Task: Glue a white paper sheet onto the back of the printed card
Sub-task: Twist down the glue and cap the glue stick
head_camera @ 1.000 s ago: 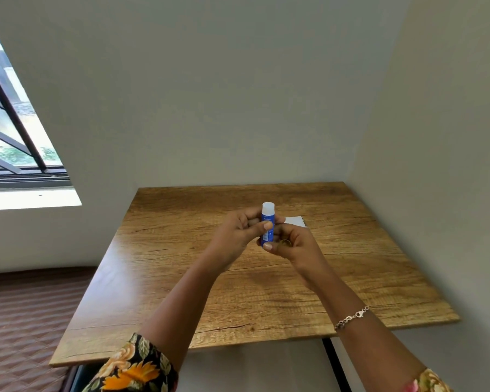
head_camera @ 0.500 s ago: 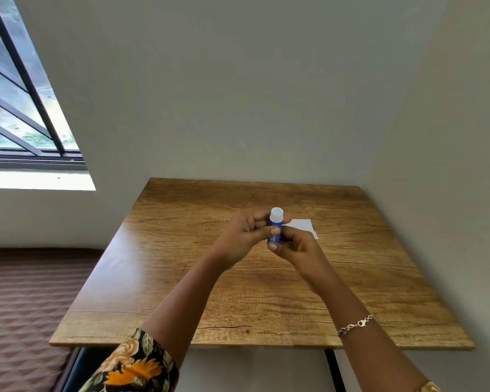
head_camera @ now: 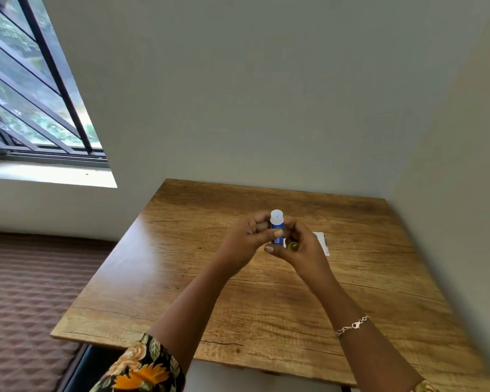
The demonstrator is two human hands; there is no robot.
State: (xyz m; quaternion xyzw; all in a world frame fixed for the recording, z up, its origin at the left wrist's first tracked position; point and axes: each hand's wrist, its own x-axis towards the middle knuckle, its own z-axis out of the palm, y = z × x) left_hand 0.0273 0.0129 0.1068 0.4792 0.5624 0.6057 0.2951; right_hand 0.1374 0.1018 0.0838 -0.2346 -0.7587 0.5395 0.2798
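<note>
Worktop of brown grained wood (head_camera: 181, 292), square. Left hand (head_camera: 244, 239) and right hand (head_camera: 303, 250) raised together above worktop's middle, both gripping same object: left fingers (head_camera: 259, 223) curled round upper barrel, thumb across front; right fingers wrapped round lower end. White paper sheet (head_camera: 321, 241) flat on worktop, mostly hidden behind right hand. Blue glue stick with white cap (head_camera: 276, 222) held between hands, clear of worktop, long axis near upright, capped end pointing up and away from person. Silver chain bracelet (head_camera: 351, 326) on right wrist.

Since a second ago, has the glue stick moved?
No: left hand and right hand still hold the glue stick upright over the table, just left of the white sheet.
</note>
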